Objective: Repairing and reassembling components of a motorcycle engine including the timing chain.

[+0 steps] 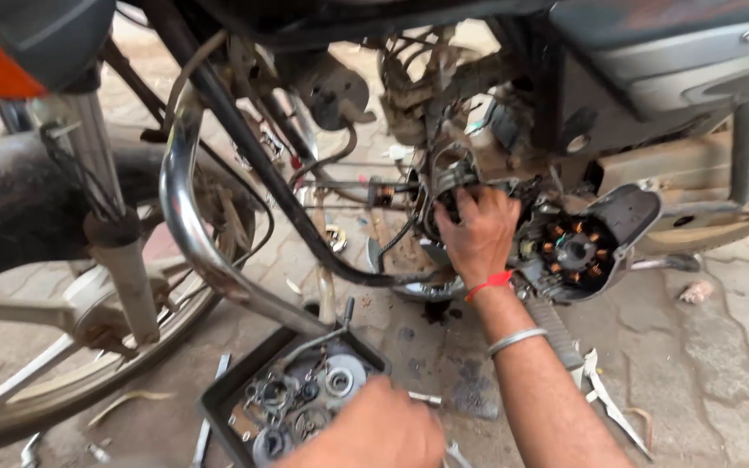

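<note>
**Right hand in the engine, left hand over the parts tray**

My right hand [478, 234] is up against the open side of the motorcycle engine [444, 199], fingers [461, 208] curled in and pressing on the dark parts there; I cannot tell whether they grip anything, because the knuckles hide the tips. Just to the right of that hand hangs the round stator cover [578, 251], with its ring of copper coils facing me. My left hand [383, 429] is low in the view, over the near corner of the black parts tray [218, 403] on the paved floor [721, 364]. Its fingers are out of sight, so how far they are open I cannot say. Gears and washers [340, 381] lie in the tray. The chrome crash guard [188, 217] curves down between the front wheel [62, 381] and the engine.
</note>
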